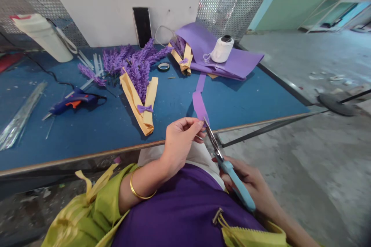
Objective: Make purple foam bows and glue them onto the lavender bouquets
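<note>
My left hand point(181, 139) pinches the lower end of a purple strip point(199, 104), which trails up over the table edge onto the blue tabletop. In my right hand point(243, 177) are scissors point(228, 166) with light blue handles, their tips touching the strip's end beside my left fingertips. Left of my hands lies a lavender bouquet point(139, 81) in tan wrapping point(149, 104), with a small purple bow point(144, 108) on it. A smaller wrapped bouquet point(184, 56) sits farther back, next to folded purple sheets point(237, 61) with a white thread spool point(222, 49) on top.
A blue glue gun point(75, 101) and clear sticks point(21, 115) lie on the table's left side point(95, 135). Behind them stands a white tumbler point(46, 38). A phone point(142, 27) leans on the back panel, and black tape point(164, 67) lies near the middle.
</note>
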`<state>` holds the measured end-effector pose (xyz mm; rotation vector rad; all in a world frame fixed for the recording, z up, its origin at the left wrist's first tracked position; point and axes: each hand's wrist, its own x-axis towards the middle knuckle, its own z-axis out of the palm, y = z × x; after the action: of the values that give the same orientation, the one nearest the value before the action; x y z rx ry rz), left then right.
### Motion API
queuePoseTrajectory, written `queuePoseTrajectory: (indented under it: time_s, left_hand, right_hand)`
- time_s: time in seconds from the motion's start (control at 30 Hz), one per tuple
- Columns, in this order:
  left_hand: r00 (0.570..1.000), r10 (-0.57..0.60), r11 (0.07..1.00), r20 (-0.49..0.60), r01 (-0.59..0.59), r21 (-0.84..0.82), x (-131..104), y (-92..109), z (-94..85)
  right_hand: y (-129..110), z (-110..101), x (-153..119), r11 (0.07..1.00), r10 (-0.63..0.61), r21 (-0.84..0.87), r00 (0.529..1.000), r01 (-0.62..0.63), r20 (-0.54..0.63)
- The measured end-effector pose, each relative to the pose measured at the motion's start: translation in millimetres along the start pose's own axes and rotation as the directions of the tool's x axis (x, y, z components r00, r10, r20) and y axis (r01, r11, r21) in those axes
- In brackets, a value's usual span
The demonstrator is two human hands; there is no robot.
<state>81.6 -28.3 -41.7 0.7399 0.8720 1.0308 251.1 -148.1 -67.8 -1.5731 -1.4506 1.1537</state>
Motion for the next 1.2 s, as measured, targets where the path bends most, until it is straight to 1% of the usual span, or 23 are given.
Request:
queuePoseTrajectory:
  time_s: [0.1,0.47,0.8,1.0,1.2]
  left_hand:
    - [1.0,-0.005,1.0,-0.004,0.005,-0.006,-0.5,0.6,0.4]
    - [1.0,0.014,1.0,0.013,-0.014,-0.026,0.9,-0.7,0.1]
    - [0.999,0.022,1.0,0.025,-0.021,-0.018,2.0,-2.7,-0.7]
    - [0.999,0.014,1.0,0.041,-0.013,-0.006,0.7,-1.4,-0.3]
    - [0.999,0.01,1.0,0.042,-0.009,-0.012,-1.3,0.4,-0.6]
  right_hand:
    - [-0.3,-0.3,0.4,1.0,-0.011,0.002,1.0,0.011,0.007]
    - [0.2,-0.3,-0.7,1.0,0.007,0.015,1.0,-0.007,0.027]
    - [-1.2,2.0,-0.4,0.996,0.029,0.086,0.999,-0.032,0.033]
    - [0.4,4.4,-1.5,0.983,0.08,0.166,0.996,-0.085,0.033]
    - [3.1,4.2,1.0,0.989,0.046,0.142,0.999,-0.049,0.019]
